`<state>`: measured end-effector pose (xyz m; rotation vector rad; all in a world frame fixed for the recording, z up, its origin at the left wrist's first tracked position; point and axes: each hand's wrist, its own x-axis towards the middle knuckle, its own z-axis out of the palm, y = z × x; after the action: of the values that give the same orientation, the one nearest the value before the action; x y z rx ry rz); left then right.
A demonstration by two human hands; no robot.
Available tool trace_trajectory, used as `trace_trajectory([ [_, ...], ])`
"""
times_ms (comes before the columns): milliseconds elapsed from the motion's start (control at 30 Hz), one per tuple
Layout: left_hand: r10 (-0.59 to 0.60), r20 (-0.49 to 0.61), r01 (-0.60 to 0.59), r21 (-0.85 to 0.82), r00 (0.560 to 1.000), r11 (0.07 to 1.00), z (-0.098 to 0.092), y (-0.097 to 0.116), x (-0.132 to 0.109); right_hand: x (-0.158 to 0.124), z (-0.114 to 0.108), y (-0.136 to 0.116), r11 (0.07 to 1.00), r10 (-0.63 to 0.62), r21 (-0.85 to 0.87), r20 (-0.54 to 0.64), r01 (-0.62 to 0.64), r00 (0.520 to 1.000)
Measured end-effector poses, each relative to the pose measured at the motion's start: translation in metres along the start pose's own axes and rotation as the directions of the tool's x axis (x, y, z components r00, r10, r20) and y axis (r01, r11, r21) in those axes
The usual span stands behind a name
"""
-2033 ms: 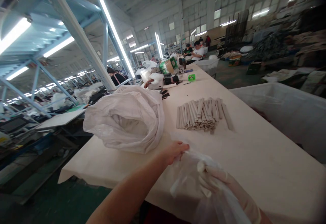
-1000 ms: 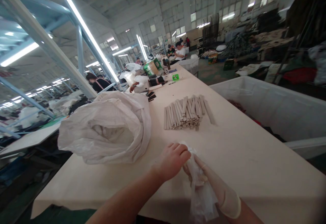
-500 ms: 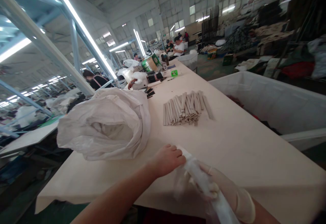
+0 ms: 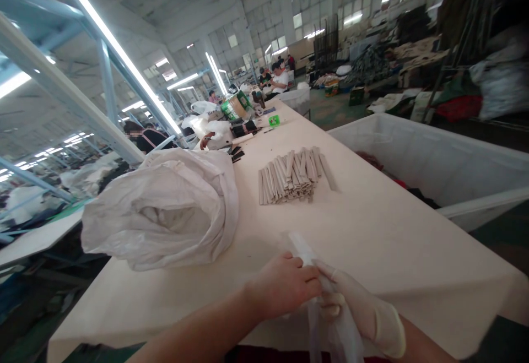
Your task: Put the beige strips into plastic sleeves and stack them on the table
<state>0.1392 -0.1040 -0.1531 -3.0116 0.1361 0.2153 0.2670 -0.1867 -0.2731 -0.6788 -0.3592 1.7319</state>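
A thin, translucent white plastic bag (image 4: 346, 327) hangs between my hands at the near edge of the table, its narrow end pointing away from me. My bare left hand (image 4: 289, 283) is closed on it, fingers bent round the plastic. Gloved in pale, thin material, my right hand (image 4: 351, 297) grips the same plastic just to the right, thumb on top. Beyond the hands lies a heap of flat grey-beige strips (image 4: 289, 177). A large whitish sack (image 4: 165, 209) with its mouth open sits to the left.
The pale table (image 4: 372, 231) runs away from me. Beside its right edge stands a white plastic bin (image 4: 446, 153) with dark and red cloth inside. Farther along are a small green tray (image 4: 274, 121), dark strips (image 4: 237, 153) and bags. People sit at the far end.
My left hand has come nearer my right, sliding down along the plastic bag. Its far end now sticks out beyond my fingers. The whole view has shifted slightly.
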Motion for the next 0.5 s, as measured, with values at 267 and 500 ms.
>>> trace_trajectory([
  [267, -0.065, 0.020, 0.064, 0.069, 0.998, 0.996, 0.008, -0.011, 0.001, -0.021, 0.015, -0.018, 0.775, 0.364, 0.424, 0.305, -0.468, 0.880],
  [500, -0.047, -0.053, 0.056, 0.173, 0.997, 0.983, 0.003, -0.021, 0.012, -0.038, 0.038, -0.019, 0.938, 0.310, 0.090, 0.210, -0.334, 0.927],
])
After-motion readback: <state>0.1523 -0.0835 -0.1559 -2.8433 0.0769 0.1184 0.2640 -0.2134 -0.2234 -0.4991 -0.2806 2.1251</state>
